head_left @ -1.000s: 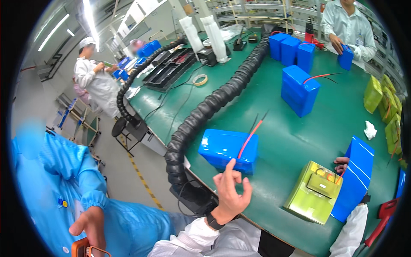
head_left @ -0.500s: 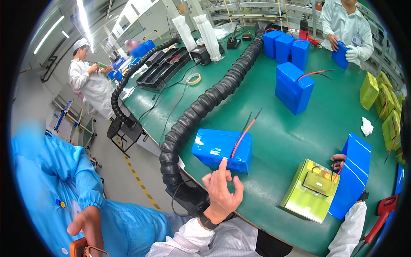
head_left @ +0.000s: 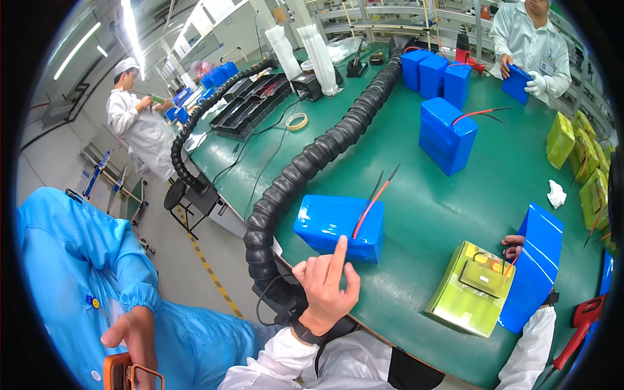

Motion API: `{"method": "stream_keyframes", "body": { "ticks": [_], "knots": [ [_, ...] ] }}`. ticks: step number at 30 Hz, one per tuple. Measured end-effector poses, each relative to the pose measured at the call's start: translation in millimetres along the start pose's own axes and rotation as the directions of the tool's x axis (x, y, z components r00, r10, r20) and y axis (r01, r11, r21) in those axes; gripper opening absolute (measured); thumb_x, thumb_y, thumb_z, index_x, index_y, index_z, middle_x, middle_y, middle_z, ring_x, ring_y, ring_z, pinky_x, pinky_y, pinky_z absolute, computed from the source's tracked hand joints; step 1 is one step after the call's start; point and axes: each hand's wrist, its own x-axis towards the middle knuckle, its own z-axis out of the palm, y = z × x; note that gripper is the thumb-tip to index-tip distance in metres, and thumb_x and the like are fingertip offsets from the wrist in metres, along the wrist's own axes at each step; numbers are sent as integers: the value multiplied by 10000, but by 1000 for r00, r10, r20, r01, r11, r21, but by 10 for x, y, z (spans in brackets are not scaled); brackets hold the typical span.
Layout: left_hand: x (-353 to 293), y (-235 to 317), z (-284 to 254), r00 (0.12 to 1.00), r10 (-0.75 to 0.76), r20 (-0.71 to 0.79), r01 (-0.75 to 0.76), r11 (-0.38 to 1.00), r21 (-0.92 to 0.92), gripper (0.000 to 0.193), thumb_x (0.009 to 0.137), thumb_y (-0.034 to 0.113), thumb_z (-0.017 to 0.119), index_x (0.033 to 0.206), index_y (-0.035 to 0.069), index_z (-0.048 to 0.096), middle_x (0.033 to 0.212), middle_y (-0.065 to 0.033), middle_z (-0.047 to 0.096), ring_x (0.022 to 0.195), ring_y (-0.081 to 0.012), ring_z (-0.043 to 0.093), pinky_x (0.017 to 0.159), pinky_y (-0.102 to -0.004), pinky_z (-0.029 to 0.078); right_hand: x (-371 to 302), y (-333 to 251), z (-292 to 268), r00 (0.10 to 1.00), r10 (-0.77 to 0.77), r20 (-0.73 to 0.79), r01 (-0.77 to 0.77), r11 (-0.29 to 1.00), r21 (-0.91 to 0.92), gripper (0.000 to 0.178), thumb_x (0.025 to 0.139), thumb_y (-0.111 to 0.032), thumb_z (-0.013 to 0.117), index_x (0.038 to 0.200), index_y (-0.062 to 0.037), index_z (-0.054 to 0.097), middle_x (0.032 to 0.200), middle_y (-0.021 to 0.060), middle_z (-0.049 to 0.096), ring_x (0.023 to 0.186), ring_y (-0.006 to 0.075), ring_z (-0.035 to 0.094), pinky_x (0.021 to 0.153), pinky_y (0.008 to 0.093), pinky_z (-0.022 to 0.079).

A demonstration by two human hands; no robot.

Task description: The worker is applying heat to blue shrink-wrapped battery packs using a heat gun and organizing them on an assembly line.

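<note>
My left hand (head_left: 328,286) points with its index finger stretched toward a blue-wrapped battery pack (head_left: 338,224), and the fingertip overlaps the pack's near edge. The thumb stands apart, the other fingers are bent, and nothing is held. Red and black leads rise from that pack. Behind a flat blue shrink-wrap sleeve (head_left: 533,263), my right hand (head_left: 513,245) is mostly hidden; its curled fingertips show at the sleeve's left edge, gripping it. Against the sleeve lies a yellow-green battery pack (head_left: 448,305) with a small board (head_left: 484,278) on top.
A black corrugated hose (head_left: 305,159) crosses the green table (head_left: 403,195). More blue packs (head_left: 448,136) stand farther off, yellow-green packs (head_left: 560,140) at right, near a red heat gun (head_left: 586,315). A co-worker (head_left: 530,39) holds a blue pack; someone in blue (head_left: 91,260) stands close at left.
My left hand has shifted slightly left and turned, and its middle fingers are now more bent while the index finger stays extended. My right hand and the sleeve look unmoved.
</note>
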Motion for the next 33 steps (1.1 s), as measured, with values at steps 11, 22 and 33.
{"method": "stream_keyframes", "body": {
  "ticks": [11, 22, 33],
  "knots": [
    [-8, 42, 81, 999, 14, -46, -17, 998, -57, 596, 786, 36, 664, 1377, -37, 651, 828, -15, 566, 750, -191, 514, 820, -365, 314, -11, -69, -8, 1000, -25, -11, 25, 999, -43, 361, 997, -174, 664, 1261, 73, 660, 1186, 150, 709, 988, 165, 662, 898, 297, 552],
    [21, 6, 84, 997, -65, -31, 59, 986, -154, 576, 762, 49, 687, 1336, 12, 702, 854, 2, 598, 739, -186, 526, 832, -354, 330, 15, -59, -13, 1000, 25, -2, -25, 998, -59, 380, 991, -224, 660, 1254, 51, 664, 1206, 127, 705, 984, 140, 650, 909, 280, 536],
    [552, -472, -210, 947, 52, 316, 8, 983, -186, 864, 781, 268, 855, 1531, 35, 497, 1591, -227, 414, 1478, -468, 333, 1190, -552, 295, 60, 7, -106, 997, 65, 45, -67, 997, 27, 379, 1001, -185, 665, 1283, 67, 664, 1261, 161, 695, 1065, 195, 684, 940, 322, 550]
  ]
}}
